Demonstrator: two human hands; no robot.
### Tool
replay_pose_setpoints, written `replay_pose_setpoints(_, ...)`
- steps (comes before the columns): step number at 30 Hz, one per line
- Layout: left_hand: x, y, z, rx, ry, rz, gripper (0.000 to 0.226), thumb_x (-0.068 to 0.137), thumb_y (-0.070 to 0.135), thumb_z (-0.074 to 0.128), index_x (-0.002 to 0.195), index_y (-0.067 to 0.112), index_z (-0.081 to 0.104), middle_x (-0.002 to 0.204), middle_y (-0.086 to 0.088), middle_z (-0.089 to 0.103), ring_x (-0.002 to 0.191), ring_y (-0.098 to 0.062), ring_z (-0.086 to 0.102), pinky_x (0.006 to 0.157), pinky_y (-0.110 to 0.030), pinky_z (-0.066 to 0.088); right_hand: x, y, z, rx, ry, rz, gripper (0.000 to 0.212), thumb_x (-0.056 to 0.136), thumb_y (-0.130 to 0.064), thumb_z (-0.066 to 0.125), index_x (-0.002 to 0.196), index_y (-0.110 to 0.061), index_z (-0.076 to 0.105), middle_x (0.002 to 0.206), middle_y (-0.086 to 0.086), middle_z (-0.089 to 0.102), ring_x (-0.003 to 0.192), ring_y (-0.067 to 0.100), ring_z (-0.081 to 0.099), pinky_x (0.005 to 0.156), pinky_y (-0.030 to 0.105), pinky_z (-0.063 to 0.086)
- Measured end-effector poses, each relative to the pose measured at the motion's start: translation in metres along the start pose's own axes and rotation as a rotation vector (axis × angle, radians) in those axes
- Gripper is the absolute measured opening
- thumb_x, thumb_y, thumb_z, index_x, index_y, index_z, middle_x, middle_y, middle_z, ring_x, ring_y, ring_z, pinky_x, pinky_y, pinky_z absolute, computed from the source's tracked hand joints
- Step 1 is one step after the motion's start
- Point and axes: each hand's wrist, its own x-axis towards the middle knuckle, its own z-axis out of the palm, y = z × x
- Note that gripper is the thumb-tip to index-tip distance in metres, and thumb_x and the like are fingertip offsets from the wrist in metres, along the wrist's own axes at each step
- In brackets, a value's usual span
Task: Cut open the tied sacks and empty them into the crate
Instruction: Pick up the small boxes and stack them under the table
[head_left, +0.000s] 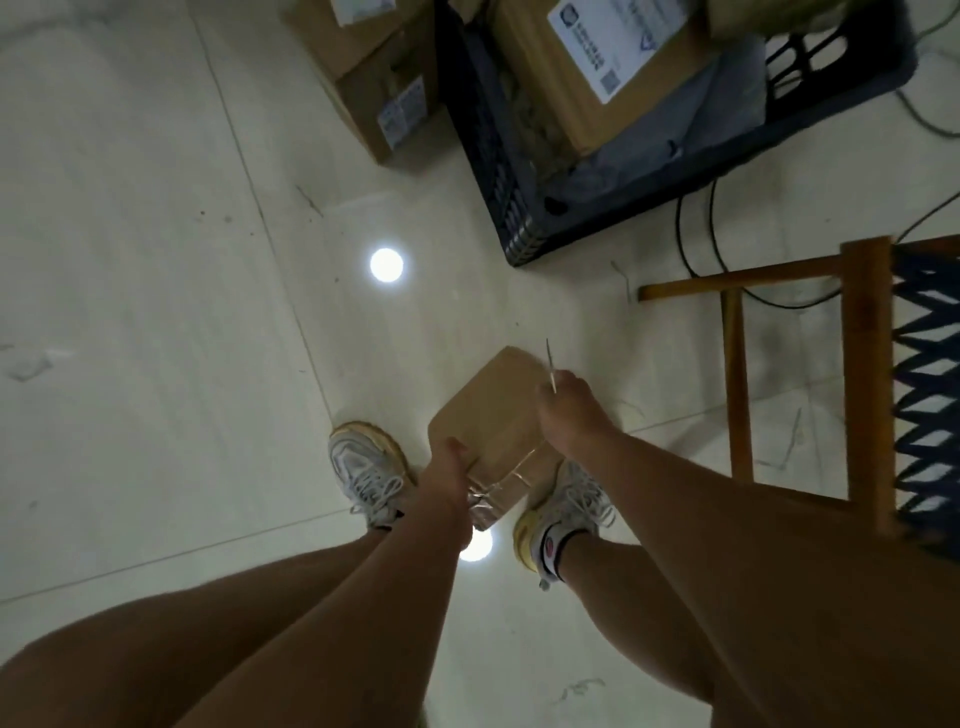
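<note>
Smooth brown cardboard box (491, 415), flat-faced with rounded-looking corners, held low between the feet over the floor (156, 312); the near end is wrapped in glossy, crinkled clear tape (493, 491). Left hand (447, 467) grips the box's near left edge, thumb on top. Right hand (569, 410) is clenched round a thin metal blade (549, 364), tip pointing up and away, just beside the box's right edge. Floor is pale glossy tile with two round light reflections and thin scraps scattered about. Black plastic lattice crate (498, 171) sits well ahead to the right, holding a labelled carton (597, 78) and grey wrapping; another labelled carton (374, 88) stands just left of it. Wooden chair (737, 384) with blue woven seat at right, black cable (696, 249) behind it. White laced sneakers (363, 467), worn yellowish soles.
</note>
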Motion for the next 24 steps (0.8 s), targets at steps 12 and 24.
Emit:
replay_pose_setpoints(12, -0.179, 0.022, -0.018, 0.378, 0.32, 0.464, 0.049, 0.096, 0.044, 0.039, 0.135, 0.017, 0.052, 0.128, -0.015, 0.059, 0.12, -0.035, 0.05, 0.095, -0.036, 0.036, -0.141, -0.032, -0.094, 0.272, 0.213, -0.026, 0.043, 0.106, -0.031, 0.032, 0.142, -0.008, 0.041, 0.144, 0.013, 0.045, 0.128, 0.034, 0.047, 0.102, 0.04, 0.039)
replay_pose_setpoints(24, -0.334, 0.068, 0.052, 0.484, 0.343, 0.968, 0.058, 0.088, 0.046, 0.04, 0.139, 0.02, 0.047, 0.139, -0.005, 0.046, 0.127, -0.029, 0.036, 0.102, -0.045, 0.034, -0.229, -0.067, -0.223, 0.843, 0.554, -0.072, 0.037, 0.105, -0.029, 0.033, 0.136, -0.016, 0.049, 0.128, 0.001, 0.054, 0.107, 0.017, 0.055, 0.08, 0.022, 0.044)
